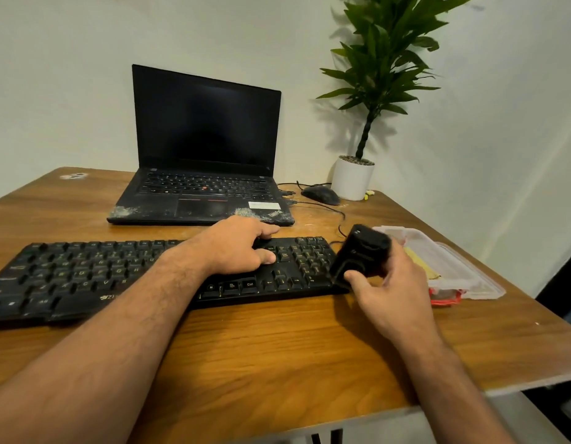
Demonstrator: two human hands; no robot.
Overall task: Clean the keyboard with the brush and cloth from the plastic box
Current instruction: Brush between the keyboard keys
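Left hand (pixel 242 246) lies flat on the keyboard (pixel 117 274), fingers relaxed, pinning it to the counter (pixel 277 354). Right hand (pixel 386 293) grips the black brush (pixel 357 254) at the keyboard's right end. Cloth (pixel 418 262) sits in the plastic box (pixel 463 277) just beside. Advice: keep the board pinned, sweep along the key rows toward one edge, light pressure.

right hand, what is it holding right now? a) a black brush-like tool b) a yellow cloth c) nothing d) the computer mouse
a: the right hand grips a black brush-like tool at the right end of the keyboard, while the yellow cloth lies in the plastic box and the mouse sits by the plant pot.
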